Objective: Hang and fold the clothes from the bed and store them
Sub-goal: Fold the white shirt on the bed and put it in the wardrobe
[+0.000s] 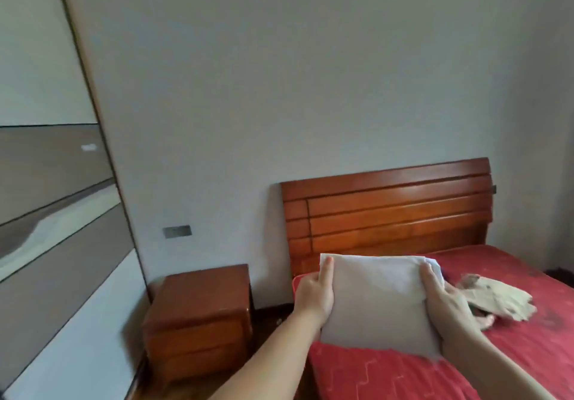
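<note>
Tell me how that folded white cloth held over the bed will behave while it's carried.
The folded white cloth is probably floppy: its lower edge sags unevenly past the right hand. It seems light, since the left hand holds just one side. The layers fanning out at the top right corner suggest it could come unfolded if gripped loosely.

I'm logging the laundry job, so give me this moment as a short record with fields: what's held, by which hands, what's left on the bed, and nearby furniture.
held: folded grey cloth, lifted above the bed's near corner
left hand: grip on the cloth's left edge, thumb on top
right hand: grip on the cloth's right edge
left on bed: crumpled pale garment, unfolded
bed: red cover, wooden headboard
nearby: nightstand left of the bed, wardrobe at far left
</note>
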Motion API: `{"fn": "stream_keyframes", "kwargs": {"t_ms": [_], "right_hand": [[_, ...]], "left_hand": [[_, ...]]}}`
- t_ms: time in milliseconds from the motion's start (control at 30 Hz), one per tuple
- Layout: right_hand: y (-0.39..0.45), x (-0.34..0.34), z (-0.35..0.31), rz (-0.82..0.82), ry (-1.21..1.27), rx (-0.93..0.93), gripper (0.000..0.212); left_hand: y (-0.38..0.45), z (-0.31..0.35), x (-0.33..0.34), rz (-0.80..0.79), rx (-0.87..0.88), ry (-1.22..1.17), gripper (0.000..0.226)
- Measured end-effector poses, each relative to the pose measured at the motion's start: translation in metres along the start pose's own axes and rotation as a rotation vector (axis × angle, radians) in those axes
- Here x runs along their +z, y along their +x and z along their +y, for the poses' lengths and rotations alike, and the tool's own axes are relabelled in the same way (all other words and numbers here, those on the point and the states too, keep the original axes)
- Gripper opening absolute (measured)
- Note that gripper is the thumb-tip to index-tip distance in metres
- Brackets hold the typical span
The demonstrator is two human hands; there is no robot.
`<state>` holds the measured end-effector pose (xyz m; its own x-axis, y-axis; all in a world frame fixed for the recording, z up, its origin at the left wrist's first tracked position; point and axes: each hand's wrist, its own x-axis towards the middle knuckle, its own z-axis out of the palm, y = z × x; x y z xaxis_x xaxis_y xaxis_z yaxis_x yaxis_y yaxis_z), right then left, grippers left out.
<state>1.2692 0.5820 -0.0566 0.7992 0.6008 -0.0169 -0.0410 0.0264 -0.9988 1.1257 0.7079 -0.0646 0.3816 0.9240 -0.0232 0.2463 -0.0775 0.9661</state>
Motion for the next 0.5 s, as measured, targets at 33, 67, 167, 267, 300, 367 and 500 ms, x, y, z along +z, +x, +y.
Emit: {"fn": "stream_keyframes", "kwargs": {"t_ms": [33, 67, 167, 267, 300, 367, 500], "right_hand": [[-0.006, 0.027, -0.002, -0.065, -0.004, 0.007, 0.042], [-0.011, 0.054, -0.001, -0.128, -0.004, 0.014, 0.043], [-0.027, 0.136, 0.001, -0.295, -0.048, 0.024, 0.043], [-0.045, 0.216, 0.007, -0.419, -0.071, 0.027, 0.04], [-0.051, 0.242, 0.01, -0.465, -0.073, 0.035, 0.042], [-0.063, 0.293, 0.014, -0.534, -0.086, 0.048, 0.045], [-0.079, 0.381, 0.015, -0.622, -0.096, 0.025, 0.05]], "left_hand": [[0.001, -0.006, -0.029, 0.044, -0.02, -0.017, 0.055], [0.0, -0.012, -0.056, 0.086, -0.039, -0.037, 0.052], [-0.003, -0.032, -0.138, 0.217, -0.085, -0.076, 0.059], [-0.004, -0.056, -0.212, 0.342, -0.133, -0.054, 0.061], [-0.002, -0.065, -0.236, 0.389, -0.149, -0.043, 0.058], [0.005, -0.082, -0.282, 0.467, -0.168, -0.028, 0.052], [0.022, -0.105, -0.361, 0.563, -0.22, -0.012, 0.063]]}}
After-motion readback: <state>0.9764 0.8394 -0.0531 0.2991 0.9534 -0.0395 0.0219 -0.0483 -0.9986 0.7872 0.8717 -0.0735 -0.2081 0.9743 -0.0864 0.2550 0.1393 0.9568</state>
